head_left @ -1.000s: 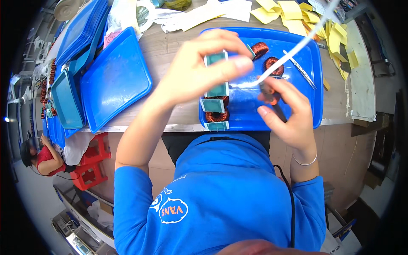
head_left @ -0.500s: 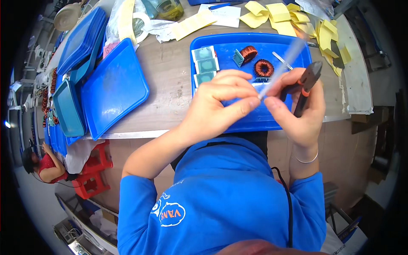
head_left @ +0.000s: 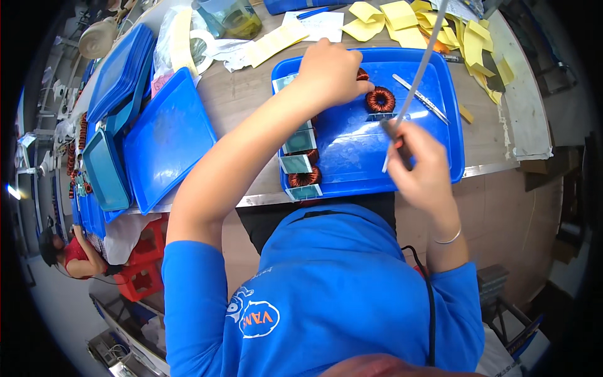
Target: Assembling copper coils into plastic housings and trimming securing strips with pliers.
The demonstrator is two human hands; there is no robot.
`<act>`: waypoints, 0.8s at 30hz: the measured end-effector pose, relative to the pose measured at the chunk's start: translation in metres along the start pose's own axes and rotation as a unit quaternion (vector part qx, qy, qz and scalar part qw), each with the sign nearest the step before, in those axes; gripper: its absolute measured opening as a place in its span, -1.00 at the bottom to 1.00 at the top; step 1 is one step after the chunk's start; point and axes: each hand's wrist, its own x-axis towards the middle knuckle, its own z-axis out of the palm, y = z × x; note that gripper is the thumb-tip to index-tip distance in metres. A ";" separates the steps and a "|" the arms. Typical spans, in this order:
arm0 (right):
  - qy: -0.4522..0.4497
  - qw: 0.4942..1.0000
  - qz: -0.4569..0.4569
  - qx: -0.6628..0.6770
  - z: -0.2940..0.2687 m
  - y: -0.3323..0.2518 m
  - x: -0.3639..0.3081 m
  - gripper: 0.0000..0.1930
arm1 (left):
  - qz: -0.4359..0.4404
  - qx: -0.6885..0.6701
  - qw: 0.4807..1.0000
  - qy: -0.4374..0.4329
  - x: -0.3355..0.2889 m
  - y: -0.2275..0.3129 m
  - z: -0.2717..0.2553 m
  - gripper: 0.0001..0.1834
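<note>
My left hand (head_left: 333, 72) is closed on a copper-wound ring coil (head_left: 362, 74) at the tray's far side, the coil mostly hidden by finger and thumb. Beside it stands another ring coil (head_left: 380, 99) on a small green base plate. Blurred by motion, my right hand (head_left: 419, 160) grips cutting pliers (head_left: 402, 146) with dark and red handles over the tray's right half. A long thin pale strip (head_left: 419, 72) runs past the pliers, apparently held in the same hand. Everything lies over a blue tray (head_left: 352, 182).
More ring coils (head_left: 304, 176) on green-and-white plates line the tray's left side. A white marked strip (head_left: 421, 98) lies at its right. Empty blue trays (head_left: 169, 141) lean at left, yellow paper pieces (head_left: 402, 19) lie beyond. Another person (head_left: 78, 254) sits far left.
My left hand has let go of the pale strip and moved away to the coil at the far side. My right hand, with pliers and strip, has lowered and shifted slightly left.
</note>
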 end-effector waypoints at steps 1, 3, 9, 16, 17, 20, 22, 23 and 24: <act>-0.030 0.998 -0.007 -0.046 0.003 0.007 -0.006 -0.63 | -0.007 0.013 0.997 -0.070 0.005 0.002 0.004 -0.60; -0.073 0.996 0.042 -0.034 0.002 0.008 -0.014 -0.69 | -0.031 0.007 0.988 -0.148 0.014 -0.001 0.009 -0.68; 0.037 0.871 0.050 0.488 -0.030 -0.004 -0.012 -0.68 | -0.119 -0.405 0.900 -0.110 -0.011 -0.027 -0.022 -0.60; 0.068 0.810 0.014 0.582 -0.004 -0.015 0.013 -0.60 | -0.126 -0.850 0.510 -0.045 -0.103 0.012 -0.059 -0.09; 0.065 0.811 0.026 0.581 0.001 -0.017 0.014 -0.60 | -0.159 -0.872 0.459 -0.054 -0.114 0.016 -0.054 -0.11; 0.040 0.814 0.033 0.578 0.012 -0.024 0.018 -0.59 | -0.200 -0.875 0.442 0.018 -0.136 0.027 -0.042 -0.21; 0.022 0.820 0.031 0.572 0.018 -0.028 0.019 -0.59 | -0.220 -0.872 0.436 0.038 -0.146 0.025 -0.039 -0.24; 0.020 0.821 0.033 0.569 0.021 -0.030 0.019 -0.59 | -0.244 -0.848 0.468 0.036 -0.150 0.024 -0.039 -0.24; 0.023 0.835 0.033 0.548 0.024 -0.032 0.020 -0.60 | -0.268 -0.823 0.500 0.034 -0.153 0.024 -0.039 -0.25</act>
